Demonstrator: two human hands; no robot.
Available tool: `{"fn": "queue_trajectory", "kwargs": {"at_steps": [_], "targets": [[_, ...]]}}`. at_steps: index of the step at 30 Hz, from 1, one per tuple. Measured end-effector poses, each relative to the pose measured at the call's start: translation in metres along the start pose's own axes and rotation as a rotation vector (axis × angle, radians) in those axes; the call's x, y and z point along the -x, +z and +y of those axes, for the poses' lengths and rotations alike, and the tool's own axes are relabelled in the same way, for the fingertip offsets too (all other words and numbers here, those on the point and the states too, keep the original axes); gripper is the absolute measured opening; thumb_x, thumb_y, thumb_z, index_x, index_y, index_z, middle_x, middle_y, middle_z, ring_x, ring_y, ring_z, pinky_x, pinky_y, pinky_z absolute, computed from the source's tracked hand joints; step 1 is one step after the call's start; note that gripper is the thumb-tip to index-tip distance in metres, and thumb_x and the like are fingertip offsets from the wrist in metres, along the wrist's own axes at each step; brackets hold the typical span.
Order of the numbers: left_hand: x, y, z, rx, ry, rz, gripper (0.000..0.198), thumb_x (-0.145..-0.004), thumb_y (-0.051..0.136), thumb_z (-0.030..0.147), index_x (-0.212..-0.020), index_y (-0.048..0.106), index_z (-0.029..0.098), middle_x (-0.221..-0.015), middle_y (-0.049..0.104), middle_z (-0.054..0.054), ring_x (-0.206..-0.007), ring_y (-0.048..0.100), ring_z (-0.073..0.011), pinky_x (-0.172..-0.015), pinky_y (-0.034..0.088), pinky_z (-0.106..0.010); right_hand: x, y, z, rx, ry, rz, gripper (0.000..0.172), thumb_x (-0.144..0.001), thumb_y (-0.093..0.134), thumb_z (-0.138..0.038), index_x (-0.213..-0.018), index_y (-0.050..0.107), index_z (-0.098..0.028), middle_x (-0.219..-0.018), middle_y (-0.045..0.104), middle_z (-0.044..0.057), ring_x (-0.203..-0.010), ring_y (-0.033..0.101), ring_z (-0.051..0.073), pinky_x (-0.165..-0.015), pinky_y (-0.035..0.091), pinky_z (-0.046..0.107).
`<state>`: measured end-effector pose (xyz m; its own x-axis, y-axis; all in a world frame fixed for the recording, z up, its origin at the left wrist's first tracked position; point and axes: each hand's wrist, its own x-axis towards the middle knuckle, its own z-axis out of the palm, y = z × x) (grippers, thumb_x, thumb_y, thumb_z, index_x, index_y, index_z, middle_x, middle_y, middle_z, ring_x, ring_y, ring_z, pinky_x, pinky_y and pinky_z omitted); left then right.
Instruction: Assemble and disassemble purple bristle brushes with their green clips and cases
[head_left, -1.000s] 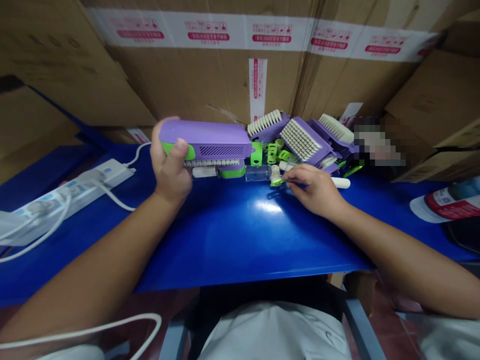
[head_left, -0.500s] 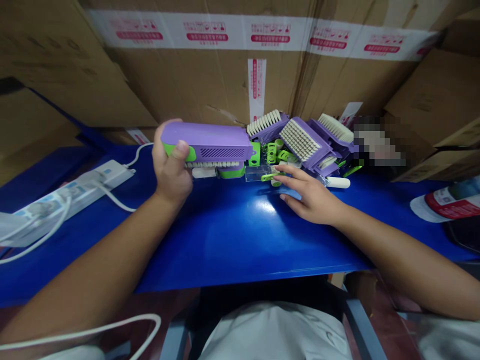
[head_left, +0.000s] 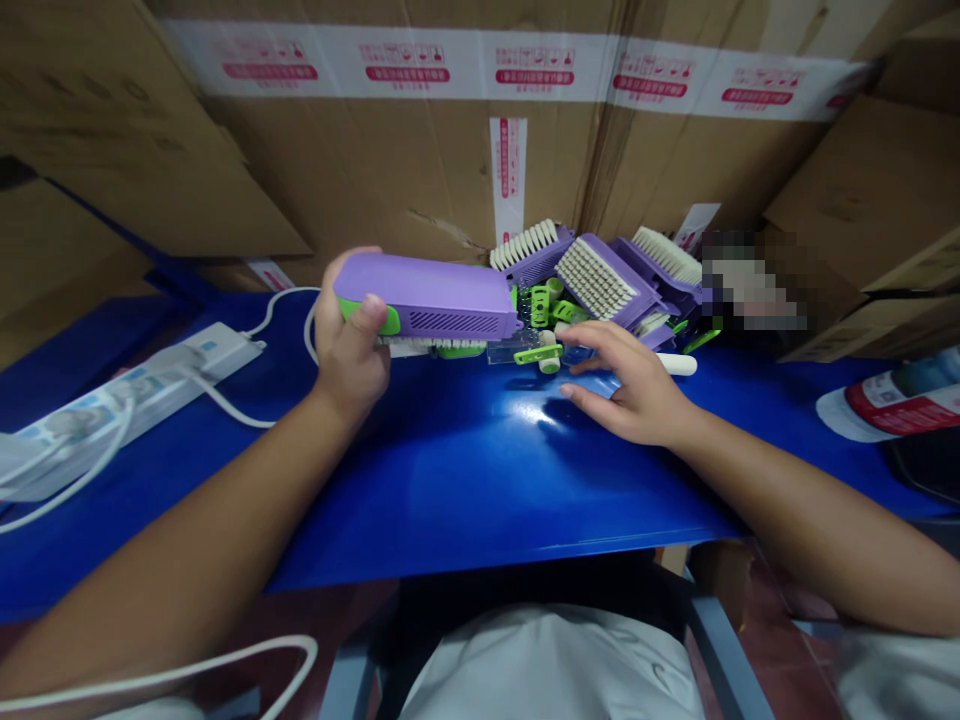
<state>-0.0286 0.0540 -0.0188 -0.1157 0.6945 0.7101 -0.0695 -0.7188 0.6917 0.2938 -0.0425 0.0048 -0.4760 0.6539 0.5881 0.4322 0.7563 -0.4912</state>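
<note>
I've got my left hand (head_left: 351, 350) clamped round a lilac plastic brush (head_left: 427, 306) — long axis running sideways above the glossy blue tabletop (head_left: 480, 500), lime-trimmed end pointing left, white bristles facing down. My right hand (head_left: 628, 385) is open, fingers spread — just beside a lime-green plastic clip (head_left: 534, 355) and a clear plastic case (head_left: 504, 352).

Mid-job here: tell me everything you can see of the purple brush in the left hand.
The purple brush has a matte, plastic-looking purple housing with a band of dark slots along its side and lime-green trim at the near end. A row of pale bristles runs along its underside, facing down. It lies roughly level, gripped by the left hand, with the thumb across its side, and its far end sits close to other purple brushes.
</note>
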Motion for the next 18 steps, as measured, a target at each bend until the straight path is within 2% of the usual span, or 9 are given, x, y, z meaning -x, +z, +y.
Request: {"fn": "queue_trajectory", "kwargs": {"at_steps": [5,8,16,18], "targets": [[0.006,0.009,0.011,0.031,-0.009,-0.039,0.064,-0.081,0.073,0.069,-0.124,0.066,0.022,-0.102,0.066,-0.003,-0.093,0.061,-0.0221,-0.086,0.047,-0.037,0.002,0.002,0.000,-0.043,0.017,0.019,0.064,-0.095,0.071,-0.031,-0.153,0.043,-0.030,-0.135,0.061,0.012,-0.125,0.063,0.029,-0.088,0.069,0.044],[0.010,0.011,0.013,0.096,0.002,-0.085,0.064,-0.083,0.073,0.064,-0.129,0.065,0.021,-0.109,0.068,-0.005,-0.097,0.063,-0.0231,-0.088,0.049,-0.037,0.003,0.002,0.001,-0.079,0.023,0.028,0.074,-0.092,0.075,-0.035,-0.156,0.038,-0.031,-0.137,0.060,0.012,-0.128,0.062,0.031,-0.093,0.067,0.047],[0.021,0.017,0.013,0.149,-0.022,-0.231,0.082,-0.076,0.077,0.067,-0.140,0.059,0.019,-0.123,0.064,-0.008,-0.110,0.061,-0.0267,-0.096,0.050,-0.037,0.004,0.003,0.002,-0.178,0.055,-0.024,0.094,-0.084,0.083,-0.047,-0.161,0.031,-0.036,-0.152,0.050,0.013,-0.138,0.055,0.035,-0.103,0.061,0.052],[0.024,0.019,0.015,0.084,-0.018,-0.267,0.086,-0.077,0.074,0.072,-0.144,0.055,0.021,-0.125,0.063,-0.009,-0.111,0.062,-0.0275,-0.097,0.052,-0.038,0.004,0.004,0.001,-0.166,0.072,-0.033,0.098,-0.081,0.085,-0.053,-0.161,0.031,-0.035,-0.153,0.049,0.014,-0.138,0.054,0.036,-0.104,0.060,0.055]]}}
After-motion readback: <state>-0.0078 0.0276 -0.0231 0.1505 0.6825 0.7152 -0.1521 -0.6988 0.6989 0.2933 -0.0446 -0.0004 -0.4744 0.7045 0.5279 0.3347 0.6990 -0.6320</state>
